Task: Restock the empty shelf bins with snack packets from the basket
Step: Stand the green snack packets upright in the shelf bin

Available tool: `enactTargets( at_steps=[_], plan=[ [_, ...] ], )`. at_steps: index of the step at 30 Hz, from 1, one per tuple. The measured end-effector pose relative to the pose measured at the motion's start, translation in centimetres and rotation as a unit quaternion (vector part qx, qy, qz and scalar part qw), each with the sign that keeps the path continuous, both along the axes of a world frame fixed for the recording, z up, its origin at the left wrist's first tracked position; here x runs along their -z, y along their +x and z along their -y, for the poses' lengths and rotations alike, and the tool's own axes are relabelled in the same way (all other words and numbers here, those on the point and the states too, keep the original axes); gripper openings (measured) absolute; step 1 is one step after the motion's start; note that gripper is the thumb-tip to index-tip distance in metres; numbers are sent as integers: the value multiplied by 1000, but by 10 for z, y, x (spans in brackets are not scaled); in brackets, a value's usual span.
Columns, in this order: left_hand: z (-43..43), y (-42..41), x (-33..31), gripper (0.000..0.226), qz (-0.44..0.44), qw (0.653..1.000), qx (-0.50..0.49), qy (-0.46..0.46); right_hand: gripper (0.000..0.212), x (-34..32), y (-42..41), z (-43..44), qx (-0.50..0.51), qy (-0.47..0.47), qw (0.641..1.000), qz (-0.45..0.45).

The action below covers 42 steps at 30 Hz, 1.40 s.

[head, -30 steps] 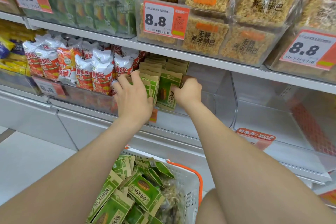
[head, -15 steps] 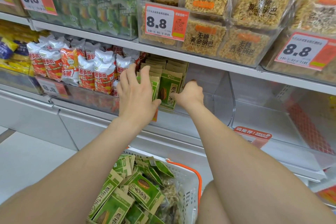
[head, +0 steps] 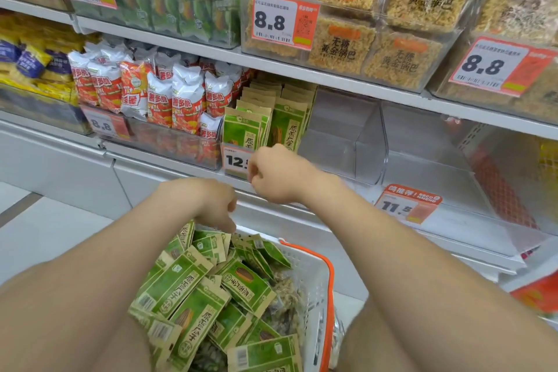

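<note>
Restocking was judged part done.

**Stock location.** Green sunflower-seed packets (head: 187, 287) lay loose and heaped at all angles in the white basket (head: 315, 269), low in front of the person. A second lot of the same packets (head: 250, 127) stood upright, faces outward, in two rows at the left end of a clear shelf bin (head: 367, 154). They were packed just beside the red-and-white crisp bags (head: 169, 93), presumably so each row props the next. The right part of that bin held nothing. The neighbouring bin (head: 428, 169), behind the 11.5 price tag (head: 407, 204), was also bare.

**Hands.** The left hand (head: 208, 201) hung directly over the basket, fingers (head: 230, 222) pointing down and loosely bent. Its grip was slack and spread, with nothing in it, and it sat just above the topmost packets. The placement suggested a reach for the next handful. The right hand (head: 279, 175) hovered in front of the 12-something price tag (head: 235, 160), below the stocked rows. Its fingers were curled inward, but blur meant the inspector could not tell whether that grip pinched anything.

**Risk.** The upright rows lacked support on their open right side and could topple.
</note>
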<state>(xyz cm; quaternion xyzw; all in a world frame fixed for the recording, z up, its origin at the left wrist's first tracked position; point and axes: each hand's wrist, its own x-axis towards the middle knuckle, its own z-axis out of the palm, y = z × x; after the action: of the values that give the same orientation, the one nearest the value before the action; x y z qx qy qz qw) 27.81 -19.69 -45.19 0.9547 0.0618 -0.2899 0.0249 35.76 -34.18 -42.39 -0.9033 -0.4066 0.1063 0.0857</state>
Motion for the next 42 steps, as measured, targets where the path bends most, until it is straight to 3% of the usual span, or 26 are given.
enactTargets(
  at_steps=[2,5,8,13,15,18,20,27,32,38,42],
  plan=[
    [-5,-3,8,67,-46,998,24,36,27,21,-16,-1,-67,-77,994,-32],
    [-7,-4,17,64,-38,997,48,43,32,54,-32,-6,-134,-184,972,-60],
    [-12,-2,21,58,-22,998,48,42,17,86,-37,-19,-183,-297,937,-34],
    [-23,2,35,54,-14,998,49,41,23,127,-23,-33,-188,-350,918,-14],
    [-25,7,39,50,-23,998,55,37,10,143,-13,-33,-186,-374,909,-7],
    [-27,17,46,43,-23,998,55,35,37,163,-3,-35,-186,-420,888,-29],
    [-28,24,49,45,-22,998,56,29,19,170,-3,-38,-185,-432,882,-49],
    [-25,28,43,46,-20,998,58,10,35,171,0,-42,-142,-348,924,-72],
    [-36,23,47,36,-36,998,47,34,28,159,7,-43,-63,-139,988,-9],
    [-39,8,31,32,-6,999,16,52,26,99,5,-39,-65,11,997,-47],
    [-35,7,13,21,107,991,-44,-72,26,50,-2,-24,-46,104,992,-55]
  ],
)
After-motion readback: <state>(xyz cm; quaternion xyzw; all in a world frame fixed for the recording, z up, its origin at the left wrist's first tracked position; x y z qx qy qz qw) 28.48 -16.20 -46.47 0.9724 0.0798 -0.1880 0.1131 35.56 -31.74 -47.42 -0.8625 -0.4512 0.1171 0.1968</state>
